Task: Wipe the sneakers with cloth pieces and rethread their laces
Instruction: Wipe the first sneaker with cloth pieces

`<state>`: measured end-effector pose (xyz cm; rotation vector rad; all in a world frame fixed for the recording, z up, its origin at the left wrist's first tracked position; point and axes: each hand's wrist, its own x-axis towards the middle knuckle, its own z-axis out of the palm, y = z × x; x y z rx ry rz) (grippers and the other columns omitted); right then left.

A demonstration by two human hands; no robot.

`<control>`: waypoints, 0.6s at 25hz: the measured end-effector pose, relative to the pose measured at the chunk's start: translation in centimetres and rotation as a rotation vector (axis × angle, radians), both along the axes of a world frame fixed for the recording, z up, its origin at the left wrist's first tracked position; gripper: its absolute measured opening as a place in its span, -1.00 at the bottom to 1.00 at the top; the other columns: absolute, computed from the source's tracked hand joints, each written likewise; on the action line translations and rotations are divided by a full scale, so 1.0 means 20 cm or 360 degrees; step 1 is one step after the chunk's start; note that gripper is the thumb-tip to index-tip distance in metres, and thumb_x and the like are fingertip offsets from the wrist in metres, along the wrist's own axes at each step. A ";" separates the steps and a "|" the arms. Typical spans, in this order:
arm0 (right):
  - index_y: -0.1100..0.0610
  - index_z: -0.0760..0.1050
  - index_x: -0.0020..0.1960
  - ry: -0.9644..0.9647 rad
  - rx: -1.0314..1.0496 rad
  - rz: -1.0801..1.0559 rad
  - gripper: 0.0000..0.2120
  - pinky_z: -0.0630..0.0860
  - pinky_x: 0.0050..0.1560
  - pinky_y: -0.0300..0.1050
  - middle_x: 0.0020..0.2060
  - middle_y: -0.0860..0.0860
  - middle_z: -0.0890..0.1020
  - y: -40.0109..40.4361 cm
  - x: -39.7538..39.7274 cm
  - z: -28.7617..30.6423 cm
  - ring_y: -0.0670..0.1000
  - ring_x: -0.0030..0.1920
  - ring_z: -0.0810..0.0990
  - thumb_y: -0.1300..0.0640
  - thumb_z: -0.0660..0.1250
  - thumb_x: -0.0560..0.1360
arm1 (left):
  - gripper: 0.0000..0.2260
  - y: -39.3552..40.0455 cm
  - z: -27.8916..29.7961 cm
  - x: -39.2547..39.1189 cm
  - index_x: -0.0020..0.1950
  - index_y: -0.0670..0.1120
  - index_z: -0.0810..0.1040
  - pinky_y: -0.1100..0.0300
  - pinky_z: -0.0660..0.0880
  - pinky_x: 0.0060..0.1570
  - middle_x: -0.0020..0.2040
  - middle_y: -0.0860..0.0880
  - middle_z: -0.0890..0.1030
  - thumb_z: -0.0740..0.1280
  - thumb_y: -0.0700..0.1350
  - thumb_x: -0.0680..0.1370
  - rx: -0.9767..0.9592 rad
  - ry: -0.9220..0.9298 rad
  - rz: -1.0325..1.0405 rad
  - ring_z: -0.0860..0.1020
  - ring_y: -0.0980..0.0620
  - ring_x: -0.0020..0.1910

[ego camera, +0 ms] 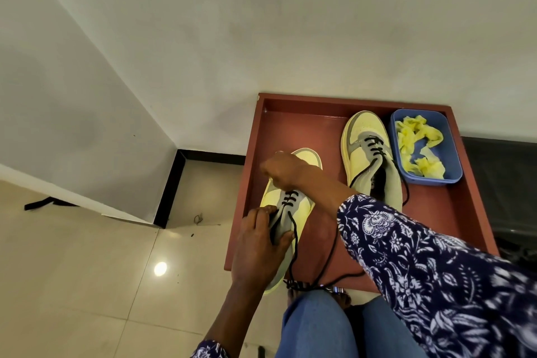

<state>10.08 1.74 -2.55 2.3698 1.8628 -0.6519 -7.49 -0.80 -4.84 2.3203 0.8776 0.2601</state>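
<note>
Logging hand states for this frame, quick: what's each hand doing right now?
Left hand: grips the near sneaker at its collar.
Right hand: fingers curled over that sneaker's toe, likely pinching the lace; contact hidden.

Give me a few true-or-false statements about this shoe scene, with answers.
1. Both hands are on the nearer sneaker. True: the left hand grips its tongue and the right hand is over its toe end.
2. The blue tub is empty. False: it holds yellow cloth pieces.
3. The far sneaker sits beside the tub. True.
4. The sneakers rest on the tiled floor. False: both are in the red-brown tray.
</note>
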 end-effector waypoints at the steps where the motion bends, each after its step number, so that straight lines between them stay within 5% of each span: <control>1: 0.30 0.52 0.04 0.0078 -0.0028 0.0026 -0.78 0.46 -0.08 -0.07 -0.01 0.20 0.61 0.01 -0.02 -0.01 0.16 0.07 0.51 0.39 0.17 0.47 | -0.53 0.00 0.00 0.00 0.29 -0.04 0.39 0.38 0.30 0.01 0.20 0.04 0.46 0.39 0.06 0.44 0.0005 -0.0005 0.0003 0.31 0.24 0.07; 6: 0.27 0.55 0.08 0.0287 -0.0190 0.0205 -0.77 0.43 -0.16 -0.21 0.03 0.17 0.61 0.03 -0.10 -0.03 0.14 0.03 0.56 0.36 0.20 0.48 | -0.55 0.00 -0.01 0.01 0.27 -0.06 0.41 0.37 0.30 -0.02 0.17 0.01 0.49 0.40 0.05 0.44 0.0017 0.0007 0.0028 0.42 0.14 0.09; 11: 0.26 0.58 0.10 0.0210 -0.0242 0.0399 -0.75 0.53 0.16 0.00 0.07 0.16 0.62 0.05 -0.08 -0.06 0.14 0.05 0.58 0.33 0.20 0.51 | -0.55 -0.01 0.00 0.01 0.29 -0.05 0.40 0.36 0.29 -0.01 0.19 0.02 0.48 0.37 0.05 0.46 0.0023 0.0027 0.0032 0.42 0.12 0.10; 15: 0.28 0.57 0.09 0.0085 -0.0187 0.0380 -0.76 0.53 0.15 0.06 0.06 0.17 0.61 0.07 -0.04 -0.11 0.16 0.04 0.58 0.35 0.20 0.50 | -0.55 -0.01 0.00 0.00 0.29 -0.04 0.40 0.37 0.31 0.01 0.20 0.03 0.47 0.38 0.05 0.46 0.0031 0.0030 0.0023 0.42 0.14 0.12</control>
